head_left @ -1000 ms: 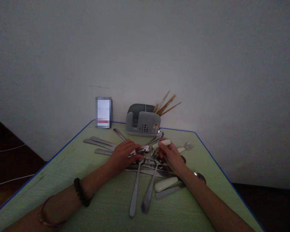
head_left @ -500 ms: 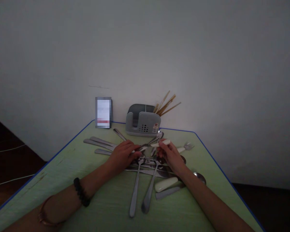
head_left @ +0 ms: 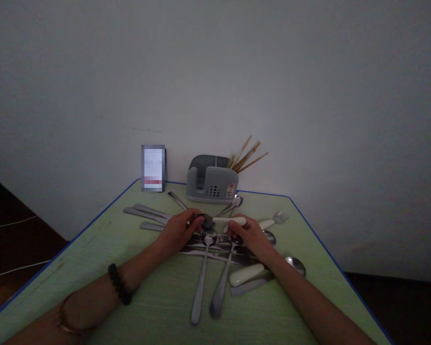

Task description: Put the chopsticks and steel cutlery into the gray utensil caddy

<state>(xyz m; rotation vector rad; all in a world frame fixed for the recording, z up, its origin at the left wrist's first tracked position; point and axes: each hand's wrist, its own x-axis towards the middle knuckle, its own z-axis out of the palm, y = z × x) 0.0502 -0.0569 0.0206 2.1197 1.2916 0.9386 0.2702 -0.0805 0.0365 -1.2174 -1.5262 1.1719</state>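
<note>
A white-handled fork [head_left: 230, 221] is held level above the pile of cutlery. My right hand [head_left: 251, 235] is closed on its pale handle. My left hand [head_left: 179, 230] is closed at its dark metal end, where the fingers partly hide the shape. Just below lie two metal spoons [head_left: 201, 287] with handles towards me. Several table knives [head_left: 149, 213] stick out left of my left hand. Beyond my right wrist lies another white-handled fork [head_left: 280, 218]. A white-handled spoon [head_left: 247, 274] passes under my right forearm.
A grey cutlery holder [head_left: 211, 184] stands against the wall with wooden chopsticks [head_left: 251, 155] at its right end. Left of it a phone [head_left: 153, 167] leans upright. The green table [head_left: 158, 297] has a blue edge.
The white-handled fork has levelled out and dropped slightly, and its metal end has moved a little left. My right hand has lowered slightly; my left fingers have curled in more.
</note>
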